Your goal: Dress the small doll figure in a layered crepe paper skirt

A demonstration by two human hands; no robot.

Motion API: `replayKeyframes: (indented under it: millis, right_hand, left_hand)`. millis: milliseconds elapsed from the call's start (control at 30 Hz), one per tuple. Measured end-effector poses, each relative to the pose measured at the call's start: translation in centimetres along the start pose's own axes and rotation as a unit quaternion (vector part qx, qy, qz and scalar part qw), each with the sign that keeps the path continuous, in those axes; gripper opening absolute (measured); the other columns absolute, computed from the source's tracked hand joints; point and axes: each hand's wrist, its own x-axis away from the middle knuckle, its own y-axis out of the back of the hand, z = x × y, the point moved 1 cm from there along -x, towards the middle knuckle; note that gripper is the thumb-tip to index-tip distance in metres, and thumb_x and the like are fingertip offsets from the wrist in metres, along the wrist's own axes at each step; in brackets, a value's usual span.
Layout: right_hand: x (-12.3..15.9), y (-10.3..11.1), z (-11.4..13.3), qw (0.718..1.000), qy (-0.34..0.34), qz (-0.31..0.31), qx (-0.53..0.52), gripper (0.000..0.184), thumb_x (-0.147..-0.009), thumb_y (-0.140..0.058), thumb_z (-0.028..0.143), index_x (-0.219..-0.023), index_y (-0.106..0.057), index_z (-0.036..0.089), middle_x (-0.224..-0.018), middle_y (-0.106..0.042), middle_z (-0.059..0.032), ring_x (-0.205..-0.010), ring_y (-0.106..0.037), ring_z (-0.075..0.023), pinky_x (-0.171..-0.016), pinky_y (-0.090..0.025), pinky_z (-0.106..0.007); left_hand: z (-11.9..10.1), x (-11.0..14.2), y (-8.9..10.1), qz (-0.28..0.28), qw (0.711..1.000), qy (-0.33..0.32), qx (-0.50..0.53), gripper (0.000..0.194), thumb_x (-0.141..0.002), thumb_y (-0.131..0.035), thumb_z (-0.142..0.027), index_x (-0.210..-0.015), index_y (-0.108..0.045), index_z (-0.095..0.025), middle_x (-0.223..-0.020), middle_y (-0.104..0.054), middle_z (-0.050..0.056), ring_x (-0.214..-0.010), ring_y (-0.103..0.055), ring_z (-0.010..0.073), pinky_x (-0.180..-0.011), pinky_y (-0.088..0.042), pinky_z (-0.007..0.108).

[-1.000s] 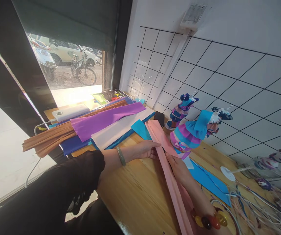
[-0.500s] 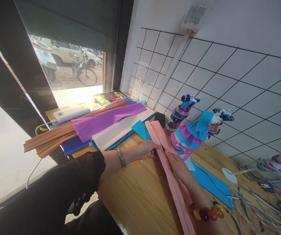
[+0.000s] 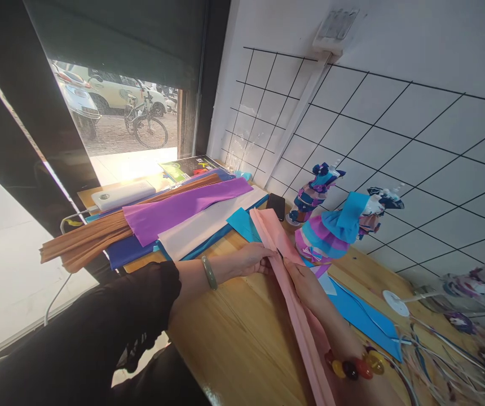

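Note:
A long pink strip of fabric (image 3: pixel 299 321), folded lengthwise, runs from the middle of the table toward the front edge. Its left edge is pinched between the thumb and fingers of my left hand (image 3: pixel 257 258). My right hand (image 3: pixel 305 282) lies closed over the strip just to the right, thumb toward the left fingertips. A thin dark point (image 3: pixel 280 254) shows between the two hands; what it belongs to is hidden under my right hand. The pink strip's far end overlaps a teal piece (image 3: pixel 242 223).
Purple fabric (image 3: pixel 183 206), cream fabric (image 3: pixel 204 220) and brown pleated strips (image 3: pixel 82 239) lie at left by a white power bank (image 3: pixel 122 194). Decorated dress figures (image 3: pixel 327 228) stand near the wall. A blue sheet (image 3: pixel 365 316) and tangled cords (image 3: pixel 445 361) lie at right.
Hands and pink strip stay almost in place, with only slight shifts of the fingers. The camera view has moved a little.

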Motion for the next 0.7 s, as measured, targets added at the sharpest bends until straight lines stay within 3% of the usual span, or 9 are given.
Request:
replayKeyframes:
  millis: [133, 300, 700]
  right_hand:
    - [-0.2, 0.0, -0.4, 1.000, 0.003, 0.011, -0.014, 0.052, -0.080, -0.043, 0.062, -0.072, -0.068, 0.017, -0.087, -0.073, -0.0088, -0.082, -0.062, -0.0260, -0.073, -0.047, -0.034]
    - [-0.3, -0.1, -0.5, 0.999, -0.006, -0.003, -0.034, 0.054, -0.081, -0.044, 0.061, -0.089, -0.072, 0.015, -0.105, -0.071, -0.0112, -0.100, -0.061, -0.0273, -0.088, -0.045, -0.038]
    - [-1.0, -0.3, 1.0, 0.999, -0.016, -0.002, -0.051, 0.052, -0.082, -0.044, 0.057, -0.093, -0.072, 0.013, -0.105, -0.071, -0.0121, -0.103, -0.061, -0.0272, -0.092, -0.043, -0.038]
  left_hand:
    - [-0.1, 0.2, -0.2, -0.002, 1.000, 0.004, 0.000, 0.014, -0.074, -0.067, -0.016, -0.070, -0.054, -0.012, -0.064, -0.062, 0.002, -0.060, -0.062, 0.0132, -0.062, -0.052, 0.029]
    - [0.0, 0.0, -0.1, 0.007, 1.000, 0.002, 0.002, 0.013, -0.074, -0.067, -0.017, -0.075, -0.056, -0.012, -0.066, -0.063, 0.002, -0.062, -0.063, 0.0135, -0.064, -0.054, 0.029]
    - [-0.1, 0.0, -0.1, 0.030, 1.000, -0.004, 0.002, 0.017, -0.070, -0.072, -0.019, -0.073, -0.058, -0.011, -0.061, -0.059, 0.002, -0.059, -0.060, 0.0130, -0.066, -0.053, 0.031]
